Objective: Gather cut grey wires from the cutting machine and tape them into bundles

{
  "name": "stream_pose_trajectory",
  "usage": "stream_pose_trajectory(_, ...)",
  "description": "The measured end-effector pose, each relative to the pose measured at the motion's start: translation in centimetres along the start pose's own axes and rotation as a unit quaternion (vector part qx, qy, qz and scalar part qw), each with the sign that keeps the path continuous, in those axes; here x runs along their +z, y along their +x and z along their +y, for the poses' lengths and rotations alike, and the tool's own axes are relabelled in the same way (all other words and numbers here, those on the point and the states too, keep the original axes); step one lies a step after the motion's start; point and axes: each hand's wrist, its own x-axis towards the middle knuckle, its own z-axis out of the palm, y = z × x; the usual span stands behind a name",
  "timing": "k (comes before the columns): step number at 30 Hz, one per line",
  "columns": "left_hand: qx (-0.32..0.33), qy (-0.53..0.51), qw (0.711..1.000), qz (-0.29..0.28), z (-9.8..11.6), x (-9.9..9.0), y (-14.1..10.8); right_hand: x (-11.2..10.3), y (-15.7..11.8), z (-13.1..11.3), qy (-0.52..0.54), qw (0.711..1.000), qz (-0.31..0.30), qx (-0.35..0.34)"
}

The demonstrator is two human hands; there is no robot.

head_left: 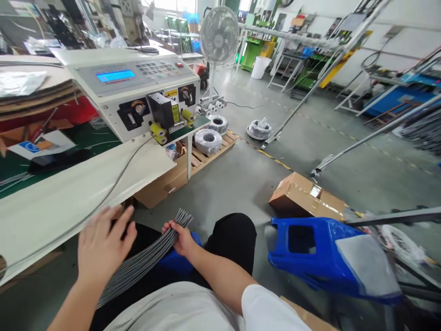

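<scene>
My right hand (181,238) is closed round a bundle of thin grey cables (144,255) near its cut ends, over my lap. The bundle runs back to the lower left, passing behind my left wrist. With fingers apart and slightly blurred, my left hand (103,241) is raised beside the edge of a cream-coloured chute (148,165). Along that chute lies a single grey cable (119,179), which comes from the yellow rollers (158,132) of a wire-cutting machine (138,92) with a lit blue display. Part of this cable passes close to my left fingertips.
Wrapped cable coils (208,140) rest on a wooden pallet (220,151) beyond the bench. A standing fan (219,39) is behind the machine. To my right are a cardboard box (303,195) and a blue plastic stool (324,262). Metal poles (372,145) slant across the right side.
</scene>
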Motion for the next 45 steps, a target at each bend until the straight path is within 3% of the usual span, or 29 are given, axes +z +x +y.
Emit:
stream_pose_trajectory(4, -0.099, 0.068, 0.993, -0.019, -2.4, -0.5, 3.1, -0.2, 0.2, 0.3, -0.007, 0.999, 0.048, -0.002)
stream_pose_trajectory(9, -0.127, 0.1, 0.986, -0.047, -3.1, 0.4, 3.0, -0.1, 0.4, 0.0, 0.001, 0.999, 0.032, 0.015)
stream_pose_trajectory(15, -0.074, 0.116, 0.989, -0.053, -5.1, -0.1, 1.9, 0.1, 0.5, -0.2, -0.01, 0.999, 0.041, 0.017)
stream_pose_trajectory(18, -0.034, 0.108, 0.994, -0.006, -6.1, -0.8, 0.0, 0.1, 0.7, -0.1, -0.017, 0.999, 0.034, 0.021)
stream_pose_trajectory(20, 0.0, 0.099, 0.995, 0.01, -5.8, -1.3, -2.0, 0.1, 0.8, -0.1, -0.022, 0.999, 0.029, 0.023)
stream_pose_trajectory(22, 0.035, 0.086, 0.996, -0.013, -4.7, -1.6, -4.3, 0.2, 0.8, -0.1, -0.029, 0.999, 0.027, 0.026)
stream_pose_trajectory(25, 0.051, 0.069, 0.993, -0.087, -2.5, -1.6, -7.7, 0.2, 0.7, 0.0, -0.043, 0.998, 0.037, 0.025)
stream_pose_trajectory(30, 0.01, 0.049, 0.974, -0.221, -0.8, -1.5, -11.4, 0.0, 0.7, 0.4, -0.066, 0.995, 0.075, 0.019)
stream_pose_trajectory(35, -0.022, 0.02, 0.963, -0.267, -0.8, -1.6, -12.2, 0.3, 0.5, 0.2, -0.079, 0.994, 0.072, 0.028)
stream_pose_trajectory(41, 0.002, 0.022, 0.961, -0.275, -0.5, -1.2, -11.9, 0.4, 0.5, 0.1, -0.06, 0.998, 0.027, 0.025)
stream_pose_trajectory(45, 0.006, 0.012, 0.965, -0.263, -1.0, -1.1, -12.1, 0.3, 0.3, 0.3, -0.053, 0.998, 0.039, 0.018)
